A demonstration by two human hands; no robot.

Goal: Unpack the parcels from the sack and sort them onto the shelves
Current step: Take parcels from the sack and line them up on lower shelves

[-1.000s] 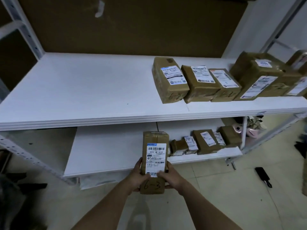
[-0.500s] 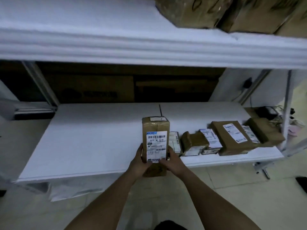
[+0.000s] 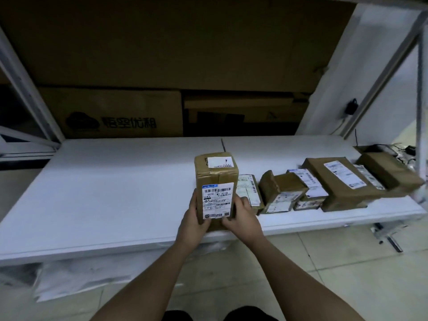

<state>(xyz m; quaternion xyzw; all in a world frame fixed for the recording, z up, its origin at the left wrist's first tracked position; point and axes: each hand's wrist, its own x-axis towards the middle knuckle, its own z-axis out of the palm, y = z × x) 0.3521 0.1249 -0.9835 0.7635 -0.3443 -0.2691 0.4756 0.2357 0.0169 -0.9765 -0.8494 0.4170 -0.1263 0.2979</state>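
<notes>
Parcel (image 3: 216, 181), upright tan taped carton with white barcode label, in both-handed grip: left hand (image 3: 193, 224), right hand (image 3: 240, 217).

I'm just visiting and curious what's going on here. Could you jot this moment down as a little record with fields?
place: low white shelf
held item: brown parcel, standing on end, white label facing the camera
left hand: grips the parcel's left side
right hand: grips its right side
neighbours: row of labelled parcels to the right on the same shelf
behind shelf: large printed carton
</notes>
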